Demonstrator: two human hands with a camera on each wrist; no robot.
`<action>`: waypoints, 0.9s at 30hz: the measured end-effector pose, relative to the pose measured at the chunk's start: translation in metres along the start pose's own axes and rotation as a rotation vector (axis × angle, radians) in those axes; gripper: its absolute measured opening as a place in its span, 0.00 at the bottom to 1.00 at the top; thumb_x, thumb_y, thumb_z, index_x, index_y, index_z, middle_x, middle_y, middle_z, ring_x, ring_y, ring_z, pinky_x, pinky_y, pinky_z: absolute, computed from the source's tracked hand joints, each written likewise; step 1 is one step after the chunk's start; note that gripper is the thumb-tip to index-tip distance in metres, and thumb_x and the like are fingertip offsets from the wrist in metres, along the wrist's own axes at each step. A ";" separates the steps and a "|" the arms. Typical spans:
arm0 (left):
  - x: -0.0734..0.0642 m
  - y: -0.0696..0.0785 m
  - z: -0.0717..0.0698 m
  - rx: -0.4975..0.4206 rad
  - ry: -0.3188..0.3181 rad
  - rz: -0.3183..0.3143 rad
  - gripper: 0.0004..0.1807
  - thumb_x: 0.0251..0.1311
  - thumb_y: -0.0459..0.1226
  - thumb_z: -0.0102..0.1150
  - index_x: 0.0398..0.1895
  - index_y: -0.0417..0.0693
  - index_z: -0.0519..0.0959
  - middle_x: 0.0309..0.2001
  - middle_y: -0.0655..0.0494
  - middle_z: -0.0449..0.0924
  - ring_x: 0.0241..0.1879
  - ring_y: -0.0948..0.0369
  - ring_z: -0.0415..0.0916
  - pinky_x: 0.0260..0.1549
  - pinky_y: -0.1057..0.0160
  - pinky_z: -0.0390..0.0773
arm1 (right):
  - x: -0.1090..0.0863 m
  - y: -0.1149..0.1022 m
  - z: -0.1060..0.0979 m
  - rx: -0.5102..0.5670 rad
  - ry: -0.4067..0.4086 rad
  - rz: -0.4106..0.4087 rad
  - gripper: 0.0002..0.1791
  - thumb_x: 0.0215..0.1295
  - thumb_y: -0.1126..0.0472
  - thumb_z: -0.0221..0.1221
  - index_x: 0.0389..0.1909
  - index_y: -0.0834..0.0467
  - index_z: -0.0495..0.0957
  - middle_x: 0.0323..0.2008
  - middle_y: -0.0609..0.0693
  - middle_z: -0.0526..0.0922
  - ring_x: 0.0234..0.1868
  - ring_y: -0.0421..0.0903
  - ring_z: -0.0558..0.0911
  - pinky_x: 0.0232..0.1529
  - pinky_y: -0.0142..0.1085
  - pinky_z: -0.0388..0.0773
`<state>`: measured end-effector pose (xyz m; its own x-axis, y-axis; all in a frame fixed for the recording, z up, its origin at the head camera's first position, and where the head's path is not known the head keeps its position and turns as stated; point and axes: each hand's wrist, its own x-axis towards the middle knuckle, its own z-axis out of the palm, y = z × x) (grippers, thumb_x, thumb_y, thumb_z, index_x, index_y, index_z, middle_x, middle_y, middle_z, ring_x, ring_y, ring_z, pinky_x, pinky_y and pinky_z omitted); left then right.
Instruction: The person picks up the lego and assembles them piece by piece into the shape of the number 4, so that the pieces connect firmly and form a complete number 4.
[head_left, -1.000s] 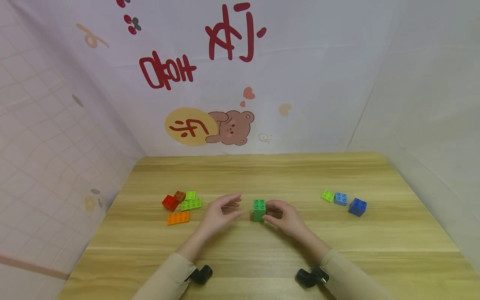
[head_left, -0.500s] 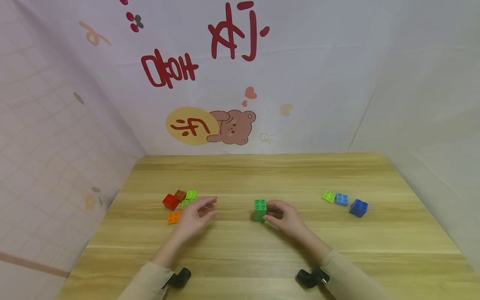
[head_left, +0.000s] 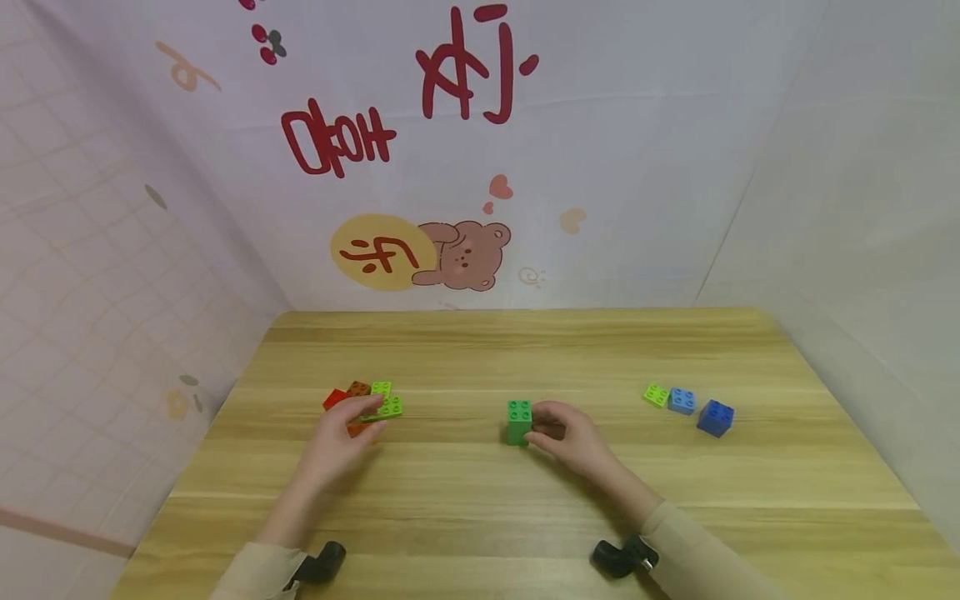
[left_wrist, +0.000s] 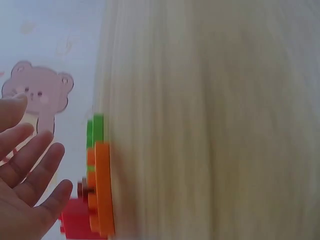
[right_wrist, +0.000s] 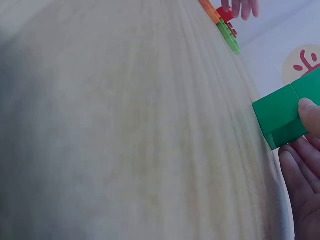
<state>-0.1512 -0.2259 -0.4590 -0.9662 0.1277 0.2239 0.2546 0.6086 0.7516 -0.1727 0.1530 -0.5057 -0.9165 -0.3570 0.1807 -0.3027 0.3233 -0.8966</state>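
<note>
A green stack of two toy building blocks stands upright mid-table; the seam between them shows in the right wrist view. My right hand pinches it, thumb in front and fingers behind. My left hand hovers over the left block group with fingers spread, holding nothing in the left wrist view. Beneath and beside it lie a flat orange block, partly hidden in the head view, a red block, a brown block, a small lime block and a longer lime block.
On the right of the wooden table sit a small lime block, a light blue block and a dark blue block. A printed cloth hangs behind the table.
My left hand has moved left from near the green stack to the left block group, covering part of the orange and red blocks. The right hand stays on the green stack.
</note>
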 end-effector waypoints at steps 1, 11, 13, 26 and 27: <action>-0.001 -0.002 -0.003 0.005 0.001 -0.010 0.23 0.60 0.31 0.67 0.59 0.37 0.78 0.53 0.45 0.81 0.53 0.47 0.77 0.52 0.42 0.75 | 0.000 0.000 0.000 -0.002 0.000 -0.004 0.17 0.61 0.65 0.68 0.51 0.61 0.79 0.47 0.53 0.84 0.46 0.48 0.84 0.47 0.34 0.80; -0.007 -0.014 -0.026 -0.006 0.004 -0.060 0.24 0.60 0.31 0.68 0.60 0.36 0.77 0.54 0.40 0.80 0.53 0.43 0.77 0.52 0.43 0.76 | 0.001 0.000 -0.001 -0.011 0.002 -0.013 0.17 0.61 0.64 0.68 0.51 0.61 0.79 0.47 0.54 0.84 0.46 0.48 0.85 0.47 0.34 0.81; -0.008 -0.015 -0.027 -0.005 -0.008 -0.089 0.24 0.59 0.31 0.68 0.60 0.37 0.78 0.55 0.41 0.80 0.55 0.44 0.76 0.53 0.43 0.75 | 0.001 0.001 0.000 -0.010 0.004 -0.023 0.17 0.61 0.64 0.68 0.51 0.62 0.79 0.47 0.55 0.84 0.46 0.49 0.85 0.47 0.35 0.81; -0.011 -0.026 -0.026 0.048 -0.103 -0.168 0.27 0.50 0.33 0.75 0.57 0.46 0.82 0.59 0.47 0.77 0.63 0.45 0.68 0.63 0.40 0.62 | 0.000 0.001 0.002 -0.011 0.013 -0.025 0.18 0.61 0.67 0.68 0.51 0.64 0.79 0.46 0.57 0.84 0.46 0.51 0.84 0.48 0.36 0.81; -0.011 -0.027 -0.026 0.058 -0.104 -0.151 0.27 0.50 0.33 0.76 0.56 0.45 0.82 0.58 0.46 0.78 0.62 0.44 0.68 0.62 0.40 0.63 | 0.000 -0.001 0.003 -0.015 0.015 -0.027 0.18 0.61 0.68 0.67 0.51 0.65 0.78 0.46 0.58 0.84 0.46 0.52 0.84 0.48 0.37 0.81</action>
<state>-0.1463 -0.2638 -0.4654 -0.9930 0.1101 0.0437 0.1067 0.6705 0.7342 -0.1720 0.1502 -0.5058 -0.9119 -0.3523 0.2107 -0.3309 0.3270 -0.8852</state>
